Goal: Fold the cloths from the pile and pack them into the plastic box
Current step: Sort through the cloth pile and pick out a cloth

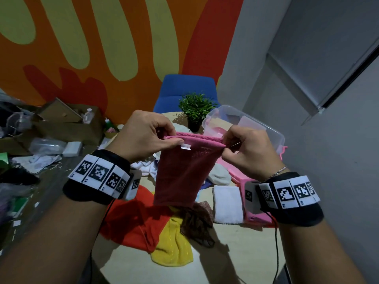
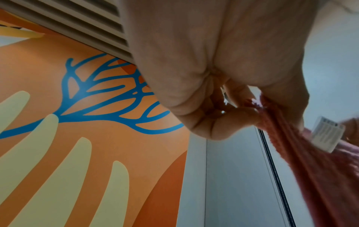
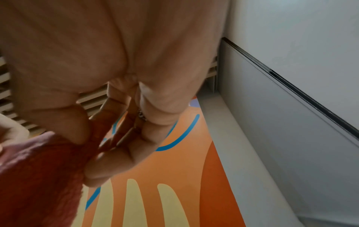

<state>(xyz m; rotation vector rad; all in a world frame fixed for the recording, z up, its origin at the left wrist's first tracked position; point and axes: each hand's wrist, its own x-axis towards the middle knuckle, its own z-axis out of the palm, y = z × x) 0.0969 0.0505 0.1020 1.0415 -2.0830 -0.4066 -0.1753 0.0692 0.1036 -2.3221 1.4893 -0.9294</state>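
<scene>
Cloth (image 1: 180,173), pink, hangs doubled above the desk (image 1: 235,242) pile, its top edge pinched by left hand (image 1: 143,136) and right hand (image 1: 246,148): folding seems midway, and next it likely needs another fold before reaching the far-right box (image 1: 272,130).

This looks like a work room or office used for storing stuff. One wall (image 1: 123,37) has big orange, red and yellow painted shapes. A grey blind (image 1: 320,58) hangs on the right. A blue chair (image 1: 184,89) stands behind a round table (image 1: 133,263). Boxes (image 1: 65,119) and bottles (image 1: 88,115) lie on the floor.
</scene>
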